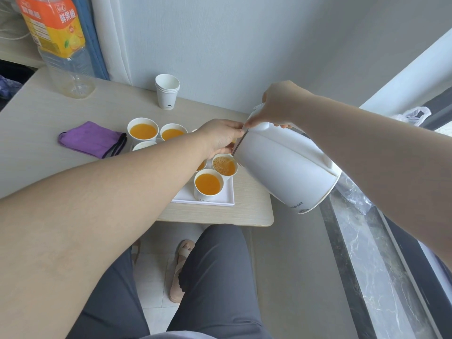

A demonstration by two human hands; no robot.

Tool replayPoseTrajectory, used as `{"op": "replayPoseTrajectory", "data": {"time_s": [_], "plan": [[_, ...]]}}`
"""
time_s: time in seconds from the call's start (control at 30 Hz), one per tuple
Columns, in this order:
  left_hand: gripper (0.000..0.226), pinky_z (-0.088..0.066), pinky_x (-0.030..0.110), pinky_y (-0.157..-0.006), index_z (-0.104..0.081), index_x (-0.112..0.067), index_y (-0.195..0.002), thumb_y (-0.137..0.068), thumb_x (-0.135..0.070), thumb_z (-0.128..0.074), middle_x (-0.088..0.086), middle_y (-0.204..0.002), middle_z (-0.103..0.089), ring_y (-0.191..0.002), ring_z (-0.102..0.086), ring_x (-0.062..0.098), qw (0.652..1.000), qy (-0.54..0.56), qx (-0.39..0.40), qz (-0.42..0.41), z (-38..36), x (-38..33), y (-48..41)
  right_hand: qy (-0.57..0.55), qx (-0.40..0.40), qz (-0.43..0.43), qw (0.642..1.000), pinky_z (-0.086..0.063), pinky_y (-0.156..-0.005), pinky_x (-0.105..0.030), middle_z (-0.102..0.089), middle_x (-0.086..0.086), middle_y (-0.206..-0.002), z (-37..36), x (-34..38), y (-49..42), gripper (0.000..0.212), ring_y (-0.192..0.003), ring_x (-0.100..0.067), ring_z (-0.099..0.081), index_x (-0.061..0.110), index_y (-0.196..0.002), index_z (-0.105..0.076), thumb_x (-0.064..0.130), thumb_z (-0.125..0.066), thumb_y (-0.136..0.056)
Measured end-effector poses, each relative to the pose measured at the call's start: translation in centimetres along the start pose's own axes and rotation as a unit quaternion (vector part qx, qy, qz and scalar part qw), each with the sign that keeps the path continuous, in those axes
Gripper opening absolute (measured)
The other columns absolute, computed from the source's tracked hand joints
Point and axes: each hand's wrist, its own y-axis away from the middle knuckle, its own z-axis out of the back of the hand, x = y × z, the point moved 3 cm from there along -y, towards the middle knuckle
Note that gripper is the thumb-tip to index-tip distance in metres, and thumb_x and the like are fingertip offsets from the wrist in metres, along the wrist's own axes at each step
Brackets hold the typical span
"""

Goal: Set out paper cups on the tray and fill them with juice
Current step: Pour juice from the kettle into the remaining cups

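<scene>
My right hand (278, 106) grips the handle of a white kettle (283, 165), tilted so orange juice runs from its spout into a paper cup (225, 166) on the white tray (208, 200). My left hand (219, 139) holds the kettle's rim near the spout, fingers curled on it. Several paper cups of juice stand on the tray, among them one at the front (208, 184) and two at the back (143, 131), (172, 133). My left forearm hides part of the tray and other cups.
A stack of empty paper cups (167, 91) stands by the wall. A folded purple cloth (93, 139) lies left of the tray. A nearly empty juice bottle (57, 42) stands at the table's far left. The table edge (269, 220) is close to the tray; a marble sill runs at right.
</scene>
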Motion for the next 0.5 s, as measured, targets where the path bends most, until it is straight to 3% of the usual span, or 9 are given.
{"op": "replayPoseTrajectory", "data": {"time_s": [0.17, 0.5], "plan": [[0.032, -0.048, 0.034, -0.095, -0.059, -0.011, -0.126, -0.094, -0.009, -0.057, 0.006, -0.113, -0.063, -0.102, -0.059, 0.021, 1.000, -0.004, -0.004, 0.004, 0.27, 0.30, -0.23, 0.003, 0.001, 0.001, 1.000, -0.042, -0.056, -0.025, -0.058, -0.002, -0.055, -0.18, 0.16, -0.19, 0.051, -0.053, -0.018, -0.054, 0.007, -0.081, -0.067, 0.057, -0.072, -0.069], [0.032, -0.049, 0.031, -0.088, -0.059, -0.010, -0.126, -0.094, -0.009, -0.056, 0.007, -0.112, -0.062, -0.099, -0.059, 0.021, 1.000, -0.009, -0.007, 0.009, 0.67, 0.63, -0.09, -0.016, 0.004, 0.001, 1.000, -0.045, -0.062, -0.026, -0.060, -0.005, -0.059, -1.02, 0.22, -0.52, 0.051, -0.051, -0.018, -0.052, 0.005, -0.083, -0.069, 0.054, -0.071, -0.070]]}}
